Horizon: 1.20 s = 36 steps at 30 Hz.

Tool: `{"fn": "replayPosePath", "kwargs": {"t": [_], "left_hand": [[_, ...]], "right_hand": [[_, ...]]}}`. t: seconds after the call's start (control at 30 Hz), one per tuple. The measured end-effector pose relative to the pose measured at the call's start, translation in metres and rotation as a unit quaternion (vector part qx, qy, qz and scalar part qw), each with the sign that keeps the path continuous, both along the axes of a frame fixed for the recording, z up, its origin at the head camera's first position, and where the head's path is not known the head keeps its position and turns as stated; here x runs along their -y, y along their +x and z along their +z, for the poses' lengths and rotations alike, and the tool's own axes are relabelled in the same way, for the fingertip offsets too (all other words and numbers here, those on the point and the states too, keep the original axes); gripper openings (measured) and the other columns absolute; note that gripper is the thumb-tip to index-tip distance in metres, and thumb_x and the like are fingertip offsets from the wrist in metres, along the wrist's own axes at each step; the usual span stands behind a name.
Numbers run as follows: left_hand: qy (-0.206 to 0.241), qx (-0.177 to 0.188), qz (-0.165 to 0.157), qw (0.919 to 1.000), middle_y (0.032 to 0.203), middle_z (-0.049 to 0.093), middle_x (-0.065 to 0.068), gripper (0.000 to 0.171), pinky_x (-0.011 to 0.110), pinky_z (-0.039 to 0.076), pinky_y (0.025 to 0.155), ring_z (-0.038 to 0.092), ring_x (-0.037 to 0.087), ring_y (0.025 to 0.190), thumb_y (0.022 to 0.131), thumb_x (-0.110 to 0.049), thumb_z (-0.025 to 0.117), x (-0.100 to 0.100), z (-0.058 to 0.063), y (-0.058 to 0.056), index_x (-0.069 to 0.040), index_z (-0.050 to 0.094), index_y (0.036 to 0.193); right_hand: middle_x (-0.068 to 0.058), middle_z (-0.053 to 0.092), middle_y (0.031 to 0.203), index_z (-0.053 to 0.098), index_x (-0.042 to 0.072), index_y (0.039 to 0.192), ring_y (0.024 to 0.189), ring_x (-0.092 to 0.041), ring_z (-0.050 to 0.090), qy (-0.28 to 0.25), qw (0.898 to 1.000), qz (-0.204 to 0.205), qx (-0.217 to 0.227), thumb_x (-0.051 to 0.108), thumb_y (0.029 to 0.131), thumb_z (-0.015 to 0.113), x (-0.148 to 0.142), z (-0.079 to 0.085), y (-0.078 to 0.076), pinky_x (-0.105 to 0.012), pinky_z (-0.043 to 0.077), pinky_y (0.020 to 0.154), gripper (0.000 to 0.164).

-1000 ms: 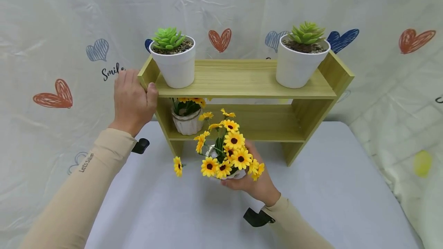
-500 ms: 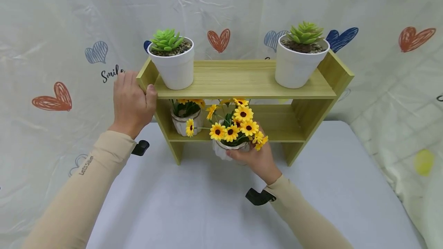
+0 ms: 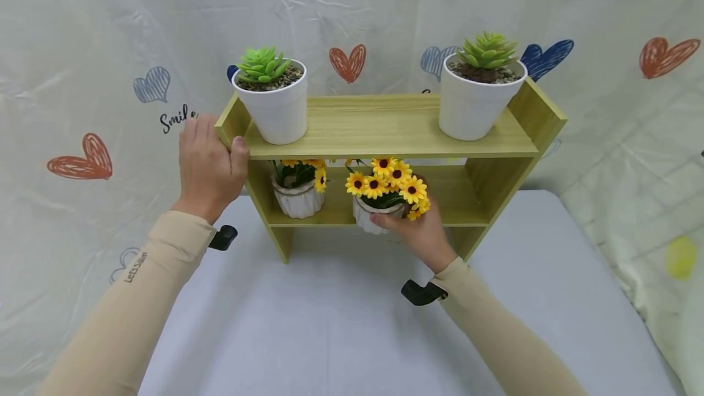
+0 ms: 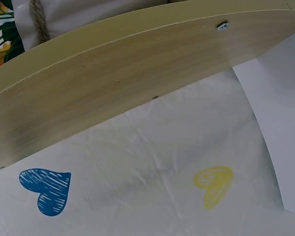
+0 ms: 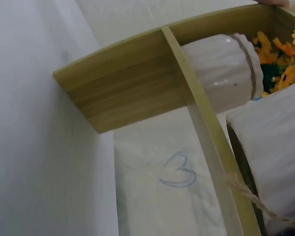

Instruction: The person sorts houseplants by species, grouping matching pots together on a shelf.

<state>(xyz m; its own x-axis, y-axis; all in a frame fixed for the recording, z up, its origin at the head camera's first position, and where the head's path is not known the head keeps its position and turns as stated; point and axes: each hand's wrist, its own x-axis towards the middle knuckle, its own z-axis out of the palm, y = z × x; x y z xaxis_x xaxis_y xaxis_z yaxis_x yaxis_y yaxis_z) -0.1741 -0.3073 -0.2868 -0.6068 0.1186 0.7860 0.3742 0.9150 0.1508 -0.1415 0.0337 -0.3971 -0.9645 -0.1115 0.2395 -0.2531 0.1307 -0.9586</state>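
My left hand (image 3: 209,167) grips the upper left side panel of a two-tier wooden shelf (image 3: 374,124), its thumb at the front. With my right hand (image 3: 423,237) I hold a white flowerpot (image 3: 367,216) of yellow artificial sunflowers (image 3: 385,182), thumb on the pot's front; the other fingers are mostly hidden. This pot is at the front edge of the lower board, right of centre. The right wrist view shows the held pot (image 5: 270,152) beside that board's edge, a twine end hanging from it; whether it touches the board, I cannot tell.
A similar pot of sunflowers (image 3: 299,200) stands at the lower tier's left end. Two white pots with green succulents stand on top, a left pot (image 3: 275,115) and a right pot (image 3: 475,109). A white-covered table (image 3: 308,322) lies beneath; a heart-printed curtain (image 3: 385,11) hangs behind.
My right hand has carried the sunflower pot forward and rightward, from in front of the shelf to the lower board's front edge. My left hand stays on the side panel.
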Motion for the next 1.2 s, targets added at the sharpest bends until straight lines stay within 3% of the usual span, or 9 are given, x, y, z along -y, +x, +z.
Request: {"fn": "replayPosePath", "kwargs": {"t": [0.33,0.8,1.2], "left_hand": [[0.003,0.002,-0.002,1.0,0.09,0.047,0.023,0.044,0.049,0.027,0.079,0.038,0.042,0.088,0.095,-0.035,0.03,0.001,0.0,0.001,0.005,0.05,0.093],[0.011,0.006,-0.004,0.9999,0.091,0.047,0.024,0.043,0.051,0.027,0.081,0.038,0.043,0.089,0.095,-0.034,0.032,0.006,0.0,0.002,0.006,0.049,0.093],[0.011,0.008,-0.004,0.9999,0.09,0.048,0.023,0.043,0.05,0.027,0.08,0.039,0.042,0.089,0.095,-0.034,0.031,0.008,-0.002,0.002,0.005,0.05,0.093]], "right_hand": [[-0.003,0.05,0.149,0.035,0.018,0.151,0.138,-0.02,0.051,0.047,0.997,-0.046,0.03,0.035,0.076,0.091,-0.02,0.003,-0.009,-0.048,0.042,0.118,0.095],[0.003,0.053,0.148,0.041,0.025,0.15,0.138,-0.015,0.05,0.071,0.992,-0.106,0.024,0.039,0.077,0.09,-0.049,0.009,-0.01,-0.046,0.036,0.122,0.088],[0.006,0.048,0.148,0.039,0.027,0.151,0.136,-0.011,0.046,0.024,0.985,-0.157,0.061,0.036,0.078,0.089,-0.06,0.0,-0.009,-0.041,0.035,0.121,0.088]]}}
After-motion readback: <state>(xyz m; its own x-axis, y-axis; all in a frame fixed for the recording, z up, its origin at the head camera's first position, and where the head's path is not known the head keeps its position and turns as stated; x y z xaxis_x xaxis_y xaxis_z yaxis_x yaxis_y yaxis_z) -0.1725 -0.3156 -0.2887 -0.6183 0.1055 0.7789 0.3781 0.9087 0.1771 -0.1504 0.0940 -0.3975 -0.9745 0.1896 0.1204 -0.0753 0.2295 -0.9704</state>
